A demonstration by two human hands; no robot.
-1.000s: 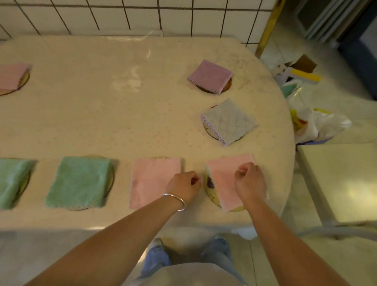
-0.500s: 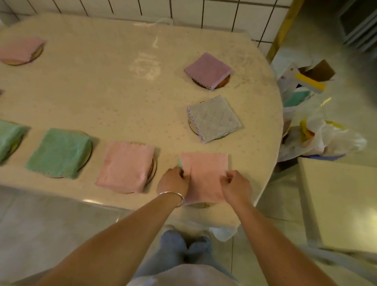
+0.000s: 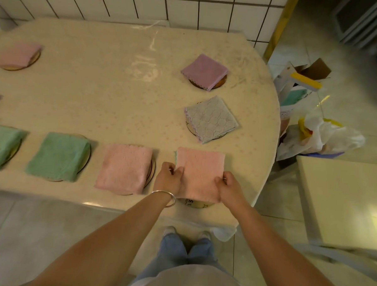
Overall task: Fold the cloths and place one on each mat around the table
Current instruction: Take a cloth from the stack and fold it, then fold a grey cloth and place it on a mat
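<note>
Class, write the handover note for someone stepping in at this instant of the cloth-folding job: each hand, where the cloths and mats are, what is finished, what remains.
Left hand: pinches the left edge of the pink cloth.
Right hand: pinches its right edge.
That cloth is folded and lies over the nearest mat, whose near rim peeks out.
Done: folded cloths sit on mats along the table: second pink cloth, green cloth, grey cloth, purple cloth, and others at the left edge.
Left: square the held cloth and let go; no uncovered mat shows in view.
</note>
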